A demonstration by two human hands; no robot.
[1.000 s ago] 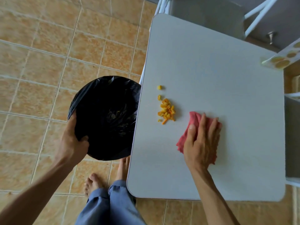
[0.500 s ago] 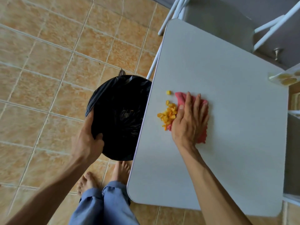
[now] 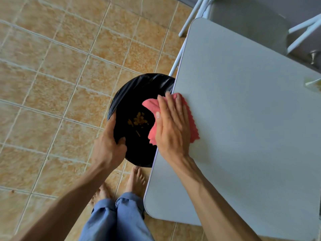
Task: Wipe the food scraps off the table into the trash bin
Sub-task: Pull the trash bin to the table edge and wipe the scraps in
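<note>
Head view: cloth (image 3: 189,126) overhangs table (image 3: 243,119) edge, pointing toward bin (image 3: 132,101).

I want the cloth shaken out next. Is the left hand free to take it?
Probably not: the left hand grips the trash bin rim, holding it beside the table; the right hand presses the cloth.

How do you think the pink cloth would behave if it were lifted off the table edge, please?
Probably floppy: the pink cloth already droops past the table edge over the trash bin. Likely light, since the flat right hand alone moves it.
</note>
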